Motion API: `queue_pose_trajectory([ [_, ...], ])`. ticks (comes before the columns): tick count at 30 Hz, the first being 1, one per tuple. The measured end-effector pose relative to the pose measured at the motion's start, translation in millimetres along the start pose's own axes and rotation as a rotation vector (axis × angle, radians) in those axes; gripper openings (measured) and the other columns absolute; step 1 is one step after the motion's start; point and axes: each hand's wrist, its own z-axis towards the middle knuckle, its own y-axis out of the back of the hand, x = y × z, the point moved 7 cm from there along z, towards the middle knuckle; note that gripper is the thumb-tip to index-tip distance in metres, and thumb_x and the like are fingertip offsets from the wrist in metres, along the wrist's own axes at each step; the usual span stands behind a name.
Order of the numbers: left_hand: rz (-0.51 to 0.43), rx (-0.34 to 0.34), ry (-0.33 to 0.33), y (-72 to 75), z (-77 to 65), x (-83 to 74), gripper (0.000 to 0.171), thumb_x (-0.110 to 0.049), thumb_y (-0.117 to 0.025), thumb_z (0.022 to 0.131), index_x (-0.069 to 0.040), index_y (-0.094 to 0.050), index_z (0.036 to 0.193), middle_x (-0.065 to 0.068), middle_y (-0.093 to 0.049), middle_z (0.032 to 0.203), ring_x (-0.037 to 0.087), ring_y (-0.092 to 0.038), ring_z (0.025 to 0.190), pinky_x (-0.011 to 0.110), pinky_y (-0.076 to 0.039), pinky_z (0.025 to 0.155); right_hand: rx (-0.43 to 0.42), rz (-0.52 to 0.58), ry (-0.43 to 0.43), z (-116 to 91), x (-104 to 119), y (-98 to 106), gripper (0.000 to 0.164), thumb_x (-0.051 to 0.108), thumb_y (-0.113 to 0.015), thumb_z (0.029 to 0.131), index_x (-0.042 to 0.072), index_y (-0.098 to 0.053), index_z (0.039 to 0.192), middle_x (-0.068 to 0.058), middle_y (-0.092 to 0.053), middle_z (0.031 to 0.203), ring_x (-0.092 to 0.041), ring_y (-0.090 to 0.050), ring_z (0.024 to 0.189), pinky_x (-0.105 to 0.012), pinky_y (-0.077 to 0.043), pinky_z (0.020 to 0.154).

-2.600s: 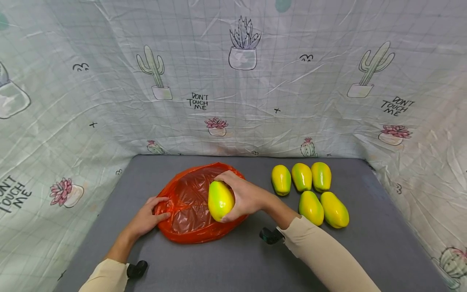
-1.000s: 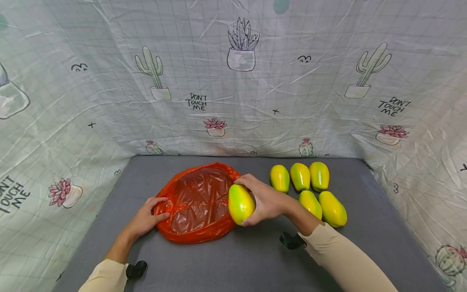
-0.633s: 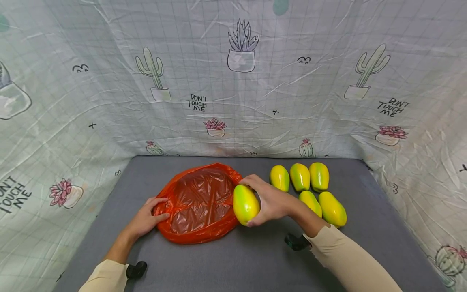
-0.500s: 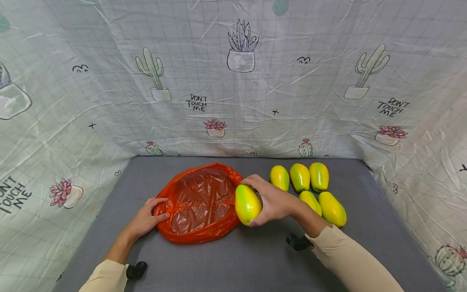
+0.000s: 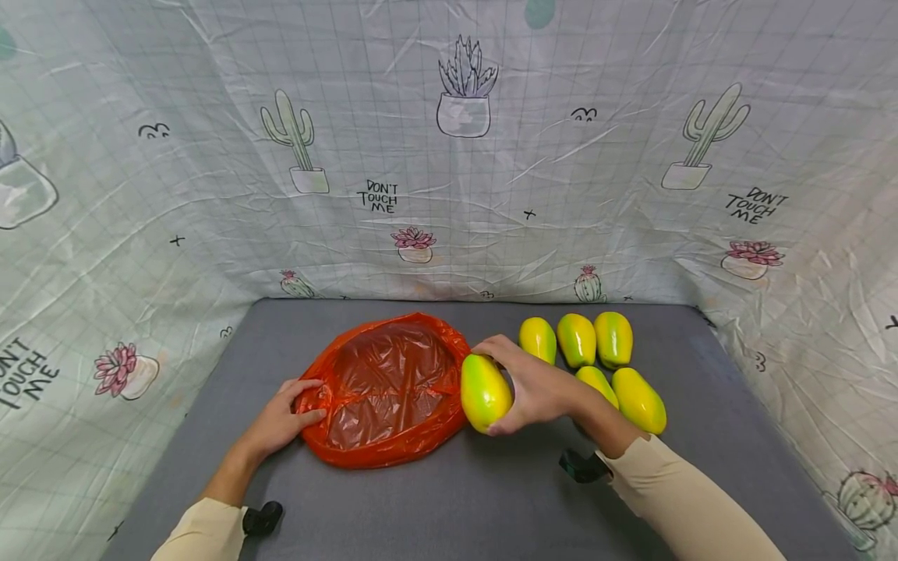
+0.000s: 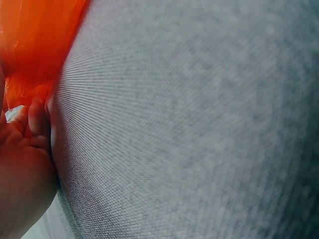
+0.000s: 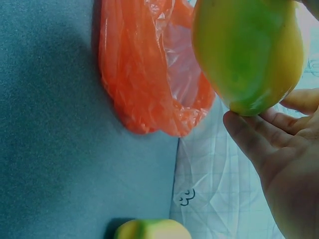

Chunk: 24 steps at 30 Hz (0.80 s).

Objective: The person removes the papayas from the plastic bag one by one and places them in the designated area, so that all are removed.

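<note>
My right hand (image 5: 536, 386) grips a glossy yellow-green papaya (image 5: 486, 396) between thumb and fingers, above the table by the right rim of a red plastic bag (image 5: 389, 458). In the right wrist view the fingertips press on the end of the papaya (image 7: 246, 55), and the bag (image 7: 132, 69) stands behind it. The bag's mouth is spread wide, facing up, with only creased film showing inside. At its left side my left hand (image 5: 279, 417) holds the rim, thumb and index finger over the edge. Its other fingers are partly hidden by the bag.
Several more papayas (image 5: 614, 340) lie in two rows on the right of the grey table (image 5: 421, 506). One front papaya (image 5: 596, 387) is partly covered by the right forearm. A printed cloth (image 5: 491, 179) walls in the back and sides.
My right hand has carried the papaya rightward, from over the bag's mouth to beside its right rim. The left hand keeps its place on the bag.
</note>
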Motion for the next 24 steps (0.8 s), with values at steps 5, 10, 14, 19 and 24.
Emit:
queue_pose_trajectory([
  [5,0.009,-0.005,-0.007,-0.4,0.6,0.7,0.058,-0.023,-0.076,0.094,-0.002,-0.056,0.144,0.025,-0.044,0.148,0.044,-0.048,0.136,0.058,-0.041,0.112,-0.008,-0.006,0.002,-3.1,-1.3,0.9,0.095,0.043,-0.089,0.068,0.019,-0.045,0.148,0.002,-0.047,0.142,-0.014,-0.052,0.116,-0.037,-0.054,0.093],
  [10,0.007,-0.010,-0.014,-0.5,0.7,1.2,0.058,-0.023,-0.076,0.094,-0.002,-0.056,0.144,0.025,-0.044,0.148,0.044,-0.047,0.136,0.058,-0.040,0.112,-0.015,-0.016,-0.011,-5.7,-3.6,2.4,0.096,0.042,-0.090,0.067,0.018,-0.044,0.148,0.002,-0.047,0.142,-0.015,-0.052,0.116,-0.037,-0.053,0.093],
  [14,0.012,-0.021,-0.022,0.2,0.6,0.2,0.057,-0.023,-0.077,0.094,-0.001,-0.057,0.143,0.025,-0.046,0.146,0.044,-0.049,0.135,0.055,-0.041,0.111,-0.011,-0.022,-0.019,-8.0,-6.2,2.9,0.097,0.043,-0.090,0.067,0.017,-0.044,0.149,0.001,-0.047,0.143,-0.015,-0.052,0.116,-0.038,-0.052,0.093],
  [19,0.014,-0.018,-0.021,-0.3,0.5,-0.2,0.057,-0.023,-0.076,0.094,-0.001,-0.056,0.143,0.025,-0.046,0.146,0.043,-0.049,0.135,0.054,-0.042,0.110,-0.013,-0.021,-0.024,-11.3,-7.7,4.9,0.099,0.043,-0.090,0.067,0.015,-0.043,0.150,0.001,-0.048,0.142,-0.016,-0.053,0.115,-0.040,-0.052,0.093],
  [24,0.020,-0.014,-0.015,-1.2,0.2,0.7,0.058,-0.024,-0.076,0.095,-0.002,-0.056,0.144,0.024,-0.045,0.147,0.043,-0.048,0.135,0.054,-0.042,0.110,-0.023,-0.032,-0.027,-15.1,-9.6,7.1,0.099,0.044,-0.090,0.067,0.017,-0.043,0.149,0.002,-0.048,0.141,-0.015,-0.053,0.114,-0.040,-0.052,0.093],
])
